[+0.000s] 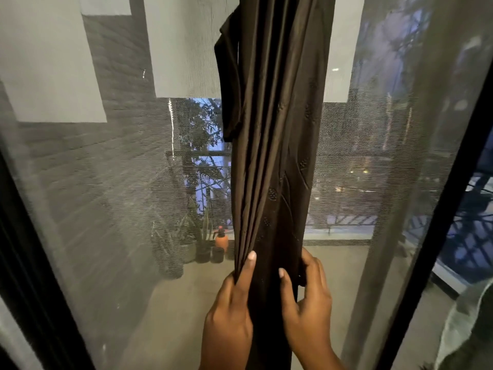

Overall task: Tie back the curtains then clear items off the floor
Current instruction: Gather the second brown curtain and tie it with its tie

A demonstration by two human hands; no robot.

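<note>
A dark brown curtain (274, 134) hangs gathered into a narrow bunch of vertical folds in the middle of the view, in front of a mesh screen. A loose strip of the same brown fabric (229, 84) dangles off its left side near the top. My left hand (232, 303) pinches the folds on the bunch's left edge, thumb pointing up. My right hand (306, 303) wraps the bunch from the right, thumb in front and fingers behind it. Both hands hold it at the same height, low in the view.
The mesh screen (106, 182) fills the window, with dark frame bars at the far left (32, 249) and right (437, 236). Beyond it is a balcony with potted plants (186, 244) and an orange spray bottle (221, 240). A pale cloth (464, 329) shows at bottom right.
</note>
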